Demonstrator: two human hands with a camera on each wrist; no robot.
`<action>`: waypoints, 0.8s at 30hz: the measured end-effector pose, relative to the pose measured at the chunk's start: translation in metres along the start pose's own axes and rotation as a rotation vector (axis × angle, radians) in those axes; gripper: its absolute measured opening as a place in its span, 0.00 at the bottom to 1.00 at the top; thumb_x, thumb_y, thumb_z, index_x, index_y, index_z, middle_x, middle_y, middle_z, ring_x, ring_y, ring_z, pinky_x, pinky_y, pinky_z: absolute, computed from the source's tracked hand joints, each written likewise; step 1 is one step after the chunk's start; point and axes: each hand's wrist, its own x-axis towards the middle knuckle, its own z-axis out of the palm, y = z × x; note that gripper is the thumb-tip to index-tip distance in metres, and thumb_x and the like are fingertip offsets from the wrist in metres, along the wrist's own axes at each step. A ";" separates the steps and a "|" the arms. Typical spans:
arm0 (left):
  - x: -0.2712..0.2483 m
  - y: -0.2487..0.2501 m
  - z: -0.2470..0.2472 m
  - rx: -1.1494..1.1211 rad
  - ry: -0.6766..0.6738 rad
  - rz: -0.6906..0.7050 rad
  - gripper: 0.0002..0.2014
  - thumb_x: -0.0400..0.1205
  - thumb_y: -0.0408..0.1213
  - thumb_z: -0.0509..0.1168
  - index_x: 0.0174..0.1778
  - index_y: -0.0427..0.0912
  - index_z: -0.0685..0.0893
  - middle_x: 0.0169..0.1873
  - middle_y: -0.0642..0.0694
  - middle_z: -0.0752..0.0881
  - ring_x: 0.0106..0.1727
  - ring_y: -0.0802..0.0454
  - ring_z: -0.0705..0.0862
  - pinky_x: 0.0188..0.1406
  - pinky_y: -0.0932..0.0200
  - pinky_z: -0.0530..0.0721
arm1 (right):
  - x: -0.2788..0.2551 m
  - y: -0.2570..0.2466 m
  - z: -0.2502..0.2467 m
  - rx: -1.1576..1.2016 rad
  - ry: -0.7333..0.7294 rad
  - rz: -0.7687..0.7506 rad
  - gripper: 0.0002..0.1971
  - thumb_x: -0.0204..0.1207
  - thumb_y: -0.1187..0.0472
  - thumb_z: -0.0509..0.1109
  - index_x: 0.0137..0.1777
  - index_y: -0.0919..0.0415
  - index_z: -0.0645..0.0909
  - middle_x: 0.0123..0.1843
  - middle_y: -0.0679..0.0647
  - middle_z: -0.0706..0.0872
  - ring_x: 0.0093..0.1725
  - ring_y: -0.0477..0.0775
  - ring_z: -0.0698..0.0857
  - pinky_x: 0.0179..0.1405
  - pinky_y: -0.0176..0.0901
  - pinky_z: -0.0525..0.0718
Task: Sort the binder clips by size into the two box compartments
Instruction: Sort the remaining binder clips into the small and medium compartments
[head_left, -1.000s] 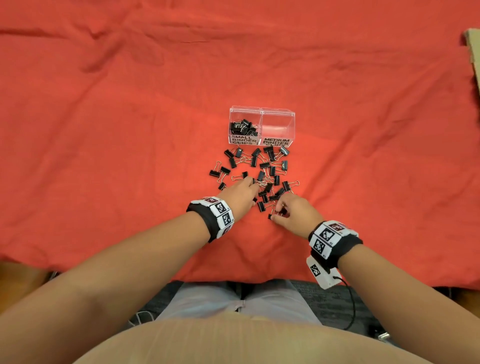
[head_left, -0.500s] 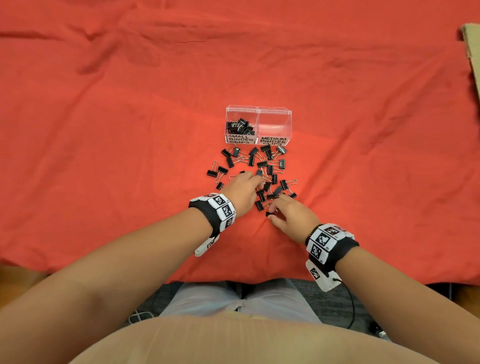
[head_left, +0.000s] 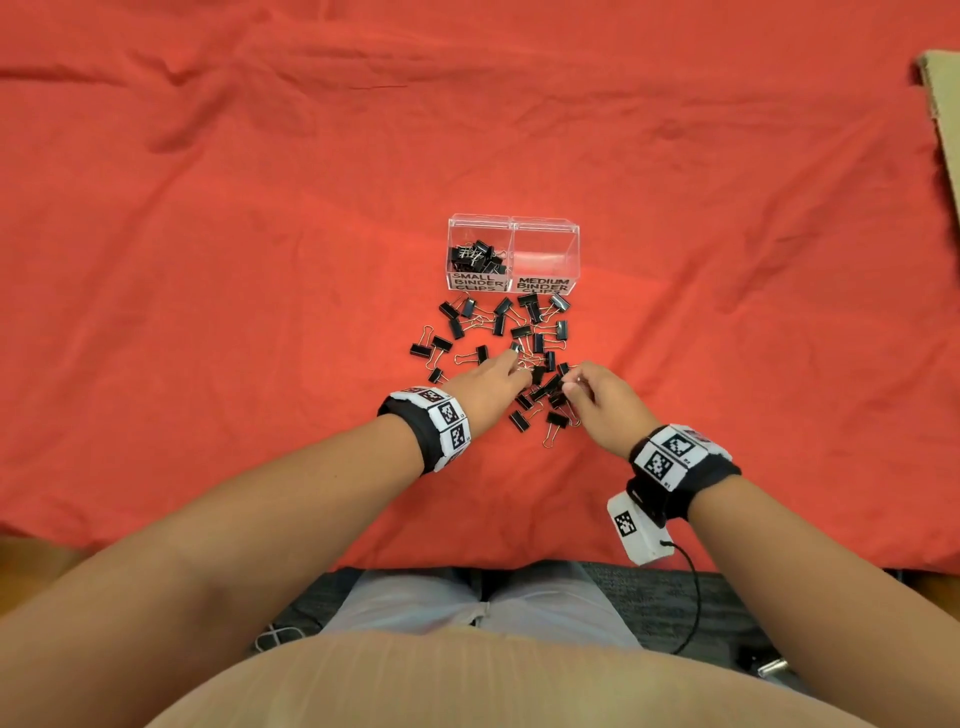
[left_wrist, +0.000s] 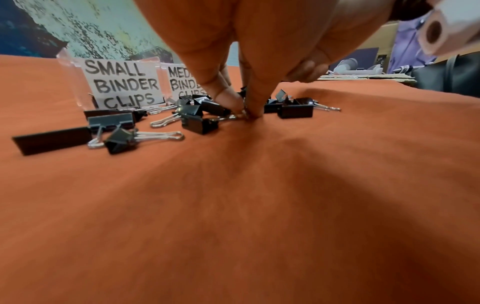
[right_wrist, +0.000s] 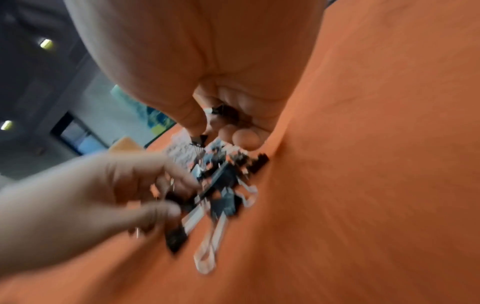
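Observation:
A clear two-compartment box (head_left: 512, 224) stands on the red cloth. Its left side, labelled SMALL BINDER CLIPS (left_wrist: 122, 84), holds several black clips (head_left: 477, 255); the MEDIUM side (head_left: 544, 252) holds none. Loose black binder clips (head_left: 498, 332) lie scattered in front of it. My left hand (head_left: 514, 358) reaches into the pile, and its thumb and forefinger (left_wrist: 244, 113) pinch a clip's wire handle against the cloth. My right hand (head_left: 571, 384) hovers curled just right of it, with a small clip (right_wrist: 223, 112) tucked in the palm and another pinched at the thumb tip (right_wrist: 200, 139).
The red cloth (head_left: 260, 260) covers the whole table, with wrinkles at the far left. A cardboard edge (head_left: 943, 130) shows at the far right. A white wrist unit and cable (head_left: 636, 527) hang below my right wrist near the table's front edge.
My left hand has reached farther forward into the pile. My right hand has lifted off the cloth and moved forward, still curled on its clips.

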 end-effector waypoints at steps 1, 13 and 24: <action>0.000 0.001 -0.002 0.004 -0.012 0.001 0.12 0.82 0.29 0.59 0.61 0.37 0.72 0.55 0.38 0.72 0.49 0.40 0.78 0.34 0.49 0.77 | 0.005 -0.002 -0.006 0.022 -0.001 0.030 0.08 0.83 0.63 0.59 0.51 0.65 0.78 0.40 0.53 0.80 0.37 0.49 0.76 0.37 0.37 0.67; -0.007 0.003 -0.008 -0.044 -0.038 -0.045 0.12 0.85 0.27 0.52 0.63 0.29 0.72 0.64 0.31 0.70 0.63 0.36 0.75 0.55 0.42 0.80 | 0.112 -0.087 -0.061 0.110 0.064 0.064 0.10 0.84 0.57 0.59 0.48 0.61 0.79 0.35 0.52 0.81 0.31 0.49 0.78 0.31 0.39 0.80; -0.001 -0.023 -0.037 -0.442 0.406 -0.216 0.13 0.86 0.27 0.54 0.63 0.33 0.79 0.57 0.37 0.77 0.56 0.43 0.80 0.55 0.58 0.75 | 0.150 -0.118 -0.024 -0.250 0.000 -0.007 0.12 0.80 0.67 0.62 0.59 0.63 0.82 0.56 0.61 0.88 0.46 0.56 0.84 0.45 0.43 0.83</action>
